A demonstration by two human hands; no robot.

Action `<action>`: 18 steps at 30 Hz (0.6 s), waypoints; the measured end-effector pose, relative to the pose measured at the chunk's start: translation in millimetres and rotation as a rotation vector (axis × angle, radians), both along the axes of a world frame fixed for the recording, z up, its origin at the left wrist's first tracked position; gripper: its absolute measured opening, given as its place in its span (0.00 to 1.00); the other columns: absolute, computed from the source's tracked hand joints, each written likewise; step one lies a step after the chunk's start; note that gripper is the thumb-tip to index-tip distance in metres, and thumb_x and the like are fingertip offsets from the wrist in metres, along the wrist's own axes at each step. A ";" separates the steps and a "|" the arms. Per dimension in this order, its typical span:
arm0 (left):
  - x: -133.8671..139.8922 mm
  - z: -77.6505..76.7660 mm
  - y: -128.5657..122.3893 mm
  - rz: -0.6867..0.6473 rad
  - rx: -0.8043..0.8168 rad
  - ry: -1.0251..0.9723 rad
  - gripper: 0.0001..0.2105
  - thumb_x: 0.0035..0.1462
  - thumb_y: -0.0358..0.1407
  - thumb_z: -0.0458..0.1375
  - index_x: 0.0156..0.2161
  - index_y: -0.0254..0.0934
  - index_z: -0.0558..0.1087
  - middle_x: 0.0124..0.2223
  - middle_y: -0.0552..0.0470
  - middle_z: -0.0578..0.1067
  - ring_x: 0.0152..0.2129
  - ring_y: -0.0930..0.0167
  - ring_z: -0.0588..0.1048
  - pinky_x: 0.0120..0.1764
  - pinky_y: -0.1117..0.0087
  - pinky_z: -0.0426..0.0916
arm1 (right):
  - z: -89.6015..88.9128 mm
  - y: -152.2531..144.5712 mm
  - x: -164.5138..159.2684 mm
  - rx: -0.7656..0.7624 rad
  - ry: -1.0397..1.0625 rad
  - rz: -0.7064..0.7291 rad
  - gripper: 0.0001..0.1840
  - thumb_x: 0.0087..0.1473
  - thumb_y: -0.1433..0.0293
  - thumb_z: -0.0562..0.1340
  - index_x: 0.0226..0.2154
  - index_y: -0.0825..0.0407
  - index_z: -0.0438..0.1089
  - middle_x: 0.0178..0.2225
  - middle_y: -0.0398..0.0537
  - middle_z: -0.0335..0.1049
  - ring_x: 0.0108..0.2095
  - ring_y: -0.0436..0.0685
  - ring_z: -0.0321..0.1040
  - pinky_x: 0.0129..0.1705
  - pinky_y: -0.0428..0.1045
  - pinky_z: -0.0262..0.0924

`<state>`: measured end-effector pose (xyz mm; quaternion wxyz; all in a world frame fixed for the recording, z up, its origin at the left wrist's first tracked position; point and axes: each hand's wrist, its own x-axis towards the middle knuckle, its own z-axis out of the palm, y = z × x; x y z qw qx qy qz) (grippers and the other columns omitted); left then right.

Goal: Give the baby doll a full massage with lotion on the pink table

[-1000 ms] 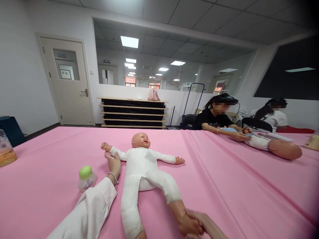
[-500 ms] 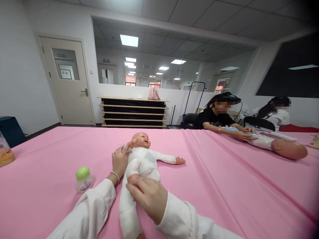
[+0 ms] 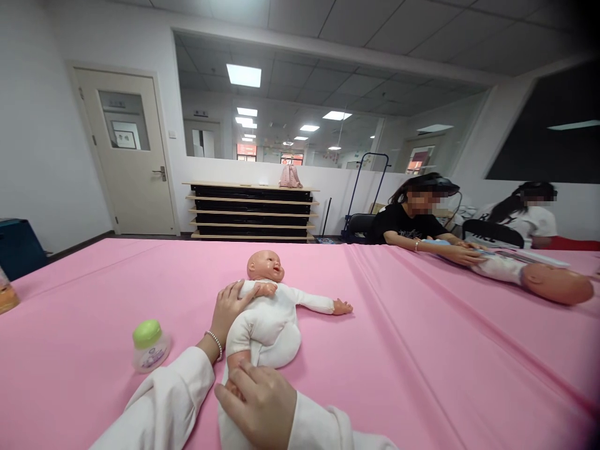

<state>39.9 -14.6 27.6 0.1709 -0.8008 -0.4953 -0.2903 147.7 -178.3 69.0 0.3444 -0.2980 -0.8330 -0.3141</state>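
Doll (image 3: 279,309) lay face-up on pink cloth (image 3: 422,362), head (image 3: 264,265) toward twelve o'clock. The left hand (image 3: 229,309) clasped its folded arm; the right hand (image 3: 263,401), at six o'clock, gripped one lower leg (image 3: 239,359). Jar (image 3: 150,347) stood at nine o'clock.

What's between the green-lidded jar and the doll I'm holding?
The head view shows your left hand, its beaded bracelet and some pink cloth between the jar and the doll.
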 end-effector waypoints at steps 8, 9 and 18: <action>-1.1 -0.8 -1.5 -0.040 0.022 -0.108 0.22 0.53 0.32 0.55 0.54 0.52 0.64 0.52 0.45 0.66 0.46 0.61 0.64 0.45 0.60 0.60 | -3.6 0.1 -1.9 0.017 0.022 0.033 0.06 0.52 0.74 0.54 0.30 0.52 0.65 0.20 0.43 0.64 0.29 0.53 0.67 0.19 0.44 0.44; -1.4 -1.1 -1.5 -0.039 0.024 -0.138 0.22 0.53 0.32 0.56 0.54 0.51 0.64 0.51 0.45 0.66 0.45 0.61 0.64 0.45 0.61 0.60 | -2.7 0.0 -1.8 0.028 0.029 0.036 0.06 0.52 0.74 0.53 0.31 0.52 0.66 0.21 0.44 0.65 0.30 0.53 0.68 0.19 0.45 0.45; -19.3 -3.8 10.6 0.114 -0.139 -0.814 0.27 0.57 0.39 0.48 0.61 0.37 0.49 0.49 0.43 0.68 0.41 0.66 0.70 0.41 0.65 0.65 | 68.4 -47.6 55.0 -0.187 0.233 0.000 0.12 0.55 0.72 0.54 0.43 0.52 0.64 0.33 0.46 0.73 0.30 0.50 0.70 0.29 0.44 0.62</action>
